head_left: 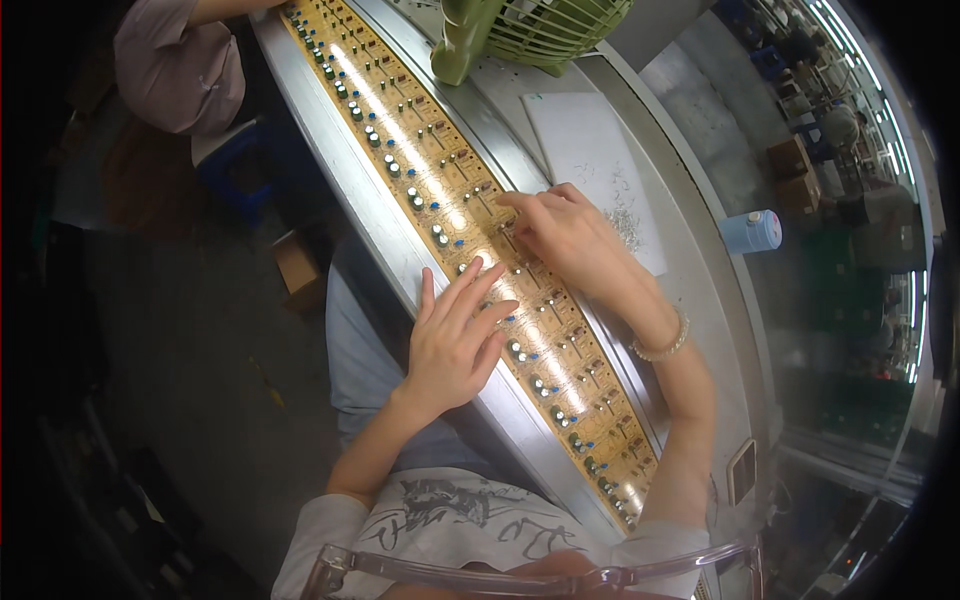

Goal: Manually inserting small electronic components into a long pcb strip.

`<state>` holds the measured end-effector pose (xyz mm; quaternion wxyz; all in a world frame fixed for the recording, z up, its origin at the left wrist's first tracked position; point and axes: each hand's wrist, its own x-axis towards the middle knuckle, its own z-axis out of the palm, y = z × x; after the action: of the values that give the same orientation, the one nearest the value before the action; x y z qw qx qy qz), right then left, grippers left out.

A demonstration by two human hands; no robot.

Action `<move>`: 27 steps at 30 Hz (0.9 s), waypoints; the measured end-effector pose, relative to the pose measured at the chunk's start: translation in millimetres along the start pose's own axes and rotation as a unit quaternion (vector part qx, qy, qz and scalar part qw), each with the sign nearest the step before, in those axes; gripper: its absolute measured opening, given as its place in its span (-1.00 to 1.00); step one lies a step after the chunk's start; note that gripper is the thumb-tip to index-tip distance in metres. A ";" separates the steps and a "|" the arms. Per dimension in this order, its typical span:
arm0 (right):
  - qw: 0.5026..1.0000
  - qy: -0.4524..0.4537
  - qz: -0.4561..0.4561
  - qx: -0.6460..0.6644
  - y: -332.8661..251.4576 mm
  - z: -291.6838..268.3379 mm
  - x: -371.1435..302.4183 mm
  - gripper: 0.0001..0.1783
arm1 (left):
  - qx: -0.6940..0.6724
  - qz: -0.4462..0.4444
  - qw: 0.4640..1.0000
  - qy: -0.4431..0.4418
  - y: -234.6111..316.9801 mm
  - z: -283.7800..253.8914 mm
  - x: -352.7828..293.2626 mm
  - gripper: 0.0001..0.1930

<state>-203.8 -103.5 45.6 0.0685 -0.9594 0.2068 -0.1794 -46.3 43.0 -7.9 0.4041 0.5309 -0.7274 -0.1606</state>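
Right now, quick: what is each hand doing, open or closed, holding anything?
Left hand: open, flat, fingers spread on the long tan strip of circuit boards, holding nothing.
Right hand: fingers curled, fingertips on the strip; any held part cannot be told.

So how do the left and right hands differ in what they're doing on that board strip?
The left hand lies flat, fingers spread, on the near edge of the circuit board strip; the right hand is curled, fingertips pinched down onto its far side. The right wrist wears a bead bracelet; the left is bare. Both touch the same strip.

Electronics factory: circuit boards (470, 210) on line
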 end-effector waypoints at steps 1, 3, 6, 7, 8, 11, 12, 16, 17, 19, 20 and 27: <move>1.000 0.000 0.000 0.000 -2.0 0.6 0.8 -0.57 | 0.001 0.001 1.000 -0.001 -0.1 -0.6 0.4 -0.73; 0.996 0.010 -0.050 -0.078 -5.8 0.4 1.8 -0.60 | 0.001 0.003 1.000 -0.002 -0.9 -0.8 1.0 -0.73; 0.986 0.010 -0.081 -0.144 -12.7 -2.6 3.4 -0.59 | 0.018 0.018 1.000 -0.010 -2.8 -0.3 1.0 -0.74; 0.986 0.010 -0.081 -0.144 -13.5 -5.6 4.4 -0.59 | 0.018 0.016 1.000 -0.010 -3.3 -0.3 0.8 -0.74; 0.990 0.002 -0.062 -0.127 -13.8 -10.0 4.9 -0.62 | 0.019 0.014 1.000 -0.010 -3.7 -0.4 0.8 -0.74; 0.991 0.044 -0.005 -0.123 5.4 -25.2 3.3 -0.70 | 0.014 0.014 1.000 -0.008 -3.3 -3.4 1.2 -0.74; 0.986 0.094 0.033 -0.132 16.4 -31.1 2.6 -0.76 | 0.015 0.014 1.000 -0.006 -2.8 -3.6 0.8 -0.74; 0.966 0.127 0.195 -0.116 37.0 -48.5 -3.1 -0.88 | -0.008 0.003 1.000 0.003 -4.0 0.5 1.4 -0.74; 0.958 0.118 0.253 -0.066 40.7 -48.3 -4.2 -0.89 | -0.011 0.003 1.000 0.004 -4.7 1.0 1.8 -0.74; 0.944 0.109 0.310 -0.014 47.4 -44.3 -4.9 -0.90 | -0.001 0.011 1.000 0.001 -4.5 -1.1 2.5 -0.74; 0.947 0.102 0.305 -0.005 51.9 -40.6 -5.7 -0.88 | 0.009 0.018 1.000 -0.002 -4.3 -1.8 2.9 -0.75; 0.952 0.047 0.298 0.043 54.2 -29.4 -3.2 -0.86 | 0.013 0.019 1.000 -0.003 -7.3 -2.0 4.0 -0.75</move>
<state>-237.7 -152.8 60.7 0.1501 -0.8406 0.4784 -0.2047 -40.6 37.0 -9.8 0.3982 0.5217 -0.7404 -0.1450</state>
